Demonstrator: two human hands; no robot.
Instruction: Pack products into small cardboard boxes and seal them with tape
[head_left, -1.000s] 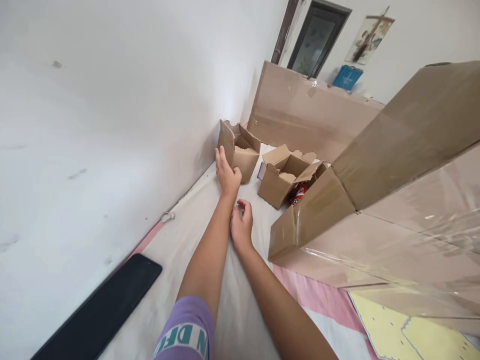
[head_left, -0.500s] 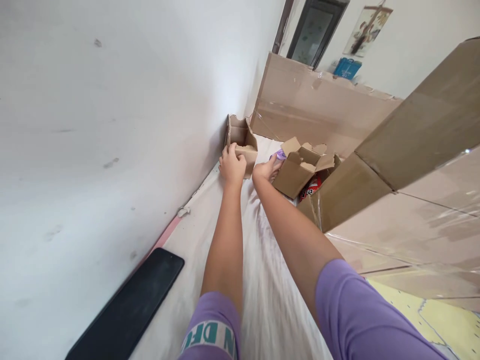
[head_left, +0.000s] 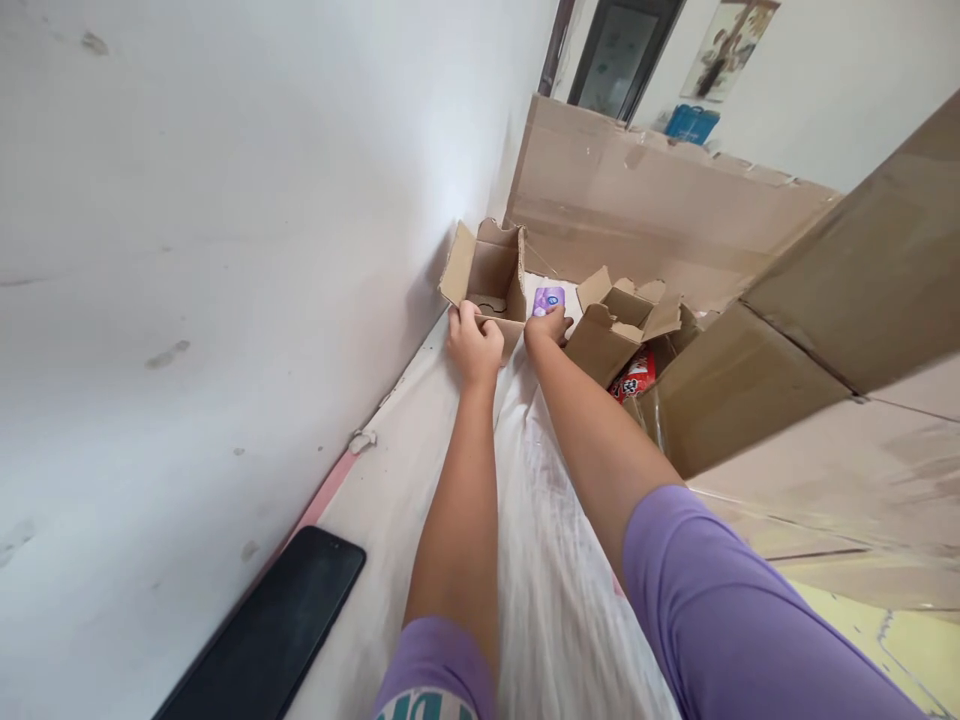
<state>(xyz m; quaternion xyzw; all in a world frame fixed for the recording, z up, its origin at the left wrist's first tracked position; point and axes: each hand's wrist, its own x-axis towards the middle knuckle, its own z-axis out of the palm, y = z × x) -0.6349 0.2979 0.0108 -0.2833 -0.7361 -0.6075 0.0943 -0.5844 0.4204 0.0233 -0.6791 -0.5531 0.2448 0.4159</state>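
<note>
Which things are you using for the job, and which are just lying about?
Seem in use:
- left box, left hand on its near edge
- purple pack, in the right hand
- perhaps the right box, close by

Seem just lying about:
- phone
- blue bag

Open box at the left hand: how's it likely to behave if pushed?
Probably light for its size: the open box has thin cardboard walls. It should slide rather than roll, being flat-sided, though the creased white cloth may bunch under it. Its left flap splays outward and would likely flex at the fold.
</note>
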